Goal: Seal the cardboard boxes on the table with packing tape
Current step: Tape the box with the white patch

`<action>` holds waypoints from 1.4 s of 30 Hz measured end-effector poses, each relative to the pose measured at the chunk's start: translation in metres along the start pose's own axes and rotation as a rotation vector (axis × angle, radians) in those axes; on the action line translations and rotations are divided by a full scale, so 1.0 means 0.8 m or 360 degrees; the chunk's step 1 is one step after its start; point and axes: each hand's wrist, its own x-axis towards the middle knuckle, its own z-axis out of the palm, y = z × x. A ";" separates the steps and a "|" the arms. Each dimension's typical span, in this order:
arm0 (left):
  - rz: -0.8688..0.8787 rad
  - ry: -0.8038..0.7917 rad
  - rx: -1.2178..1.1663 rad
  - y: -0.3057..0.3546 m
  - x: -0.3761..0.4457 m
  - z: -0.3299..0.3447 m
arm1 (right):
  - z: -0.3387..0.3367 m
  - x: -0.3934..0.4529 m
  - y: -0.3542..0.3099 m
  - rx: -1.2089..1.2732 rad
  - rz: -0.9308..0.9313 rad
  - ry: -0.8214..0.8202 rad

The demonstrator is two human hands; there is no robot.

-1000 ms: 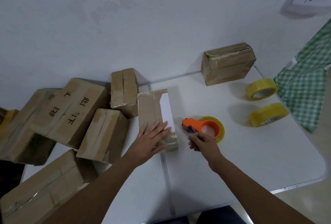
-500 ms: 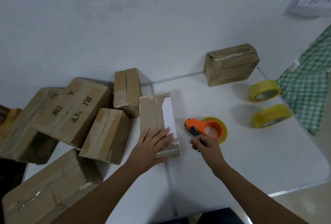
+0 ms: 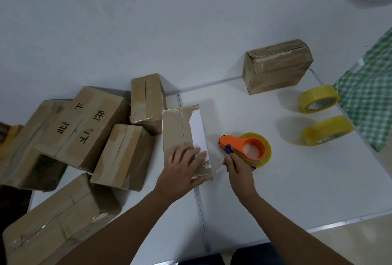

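Head view shows the cardboard box (image 3: 184,137) with a white label at table centre, the left hand (image 3: 182,171) pressing flat on its near end, fingers straight. At its 3 o'clock lies the orange tape dispenser (image 3: 247,149); the right hand (image 3: 238,167) curls around its handle. The step looks like fetching tape. Next, I judge, carry the dispenser over the box's centre seam. Two spare tape rolls (image 3: 319,98) sit at 2 o'clock.

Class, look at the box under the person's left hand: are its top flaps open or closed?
Closed. The box has both flaps lying flat, meeting at a centre seam, and the left hand presses flat on top of them.
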 end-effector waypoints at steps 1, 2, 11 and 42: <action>0.0011 0.0017 0.0015 0.000 -0.001 0.001 | 0.005 0.004 0.000 -0.0068 -0.0039 0.0002; 0.0018 0.0028 0.0025 0.000 -0.001 0.003 | 0.010 0.010 -0.002 -0.0138 -0.0066 -0.0011; 0.0070 0.0053 0.0047 0.000 -0.002 0.007 | 0.057 0.030 0.000 -0.0548 -0.0336 -0.0072; -0.0049 0.0026 0.0032 0.005 0.004 -0.001 | 0.057 -0.010 -0.048 0.0295 0.0440 -0.0557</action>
